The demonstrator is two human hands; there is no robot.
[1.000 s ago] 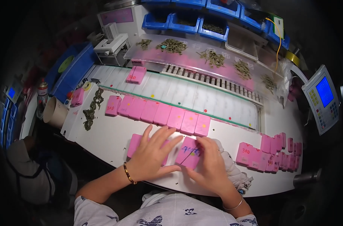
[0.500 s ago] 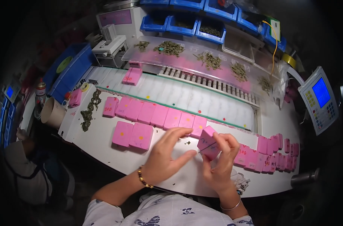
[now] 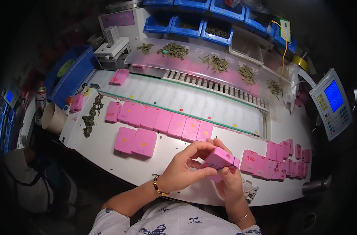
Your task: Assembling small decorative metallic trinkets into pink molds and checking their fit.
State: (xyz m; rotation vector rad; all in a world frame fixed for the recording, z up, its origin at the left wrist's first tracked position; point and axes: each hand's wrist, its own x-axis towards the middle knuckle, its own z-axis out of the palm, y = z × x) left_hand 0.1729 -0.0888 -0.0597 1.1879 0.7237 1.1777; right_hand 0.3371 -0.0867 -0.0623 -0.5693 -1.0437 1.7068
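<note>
A pink rubber mould (image 3: pixel 222 158) with a hole in its end face and dark pen marks is held between both my hands, above the table's front part. My left hand (image 3: pixel 192 162) grips it from the left, thumb along the near side and fingers behind. From below and the right, my right hand (image 3: pixel 230 183) closes on it, thumb pressed near the dark line across it. A row of similar pink moulds (image 3: pixel 159 119) lies just beyond my left hand. Two more moulds (image 3: pixel 135 141) rest side by side to its left.
A white belt with green edges (image 3: pixel 166 102) carries one pink mould (image 3: pixel 119 77). Dark green pieces (image 3: pixel 91 116) lie at the left; more greenish pieces (image 3: pixel 174 50) sit on a clear shelf. Several moulds (image 3: pixel 282 156) stand right. A blue-screened control panel (image 3: pixel 333 102) rises beyond them.
My left hand has moved right and taken hold of the mould, which was in my right hand alone. The mould has been turned, its holed end now showing. The belt has carried its mould leftward.
</note>
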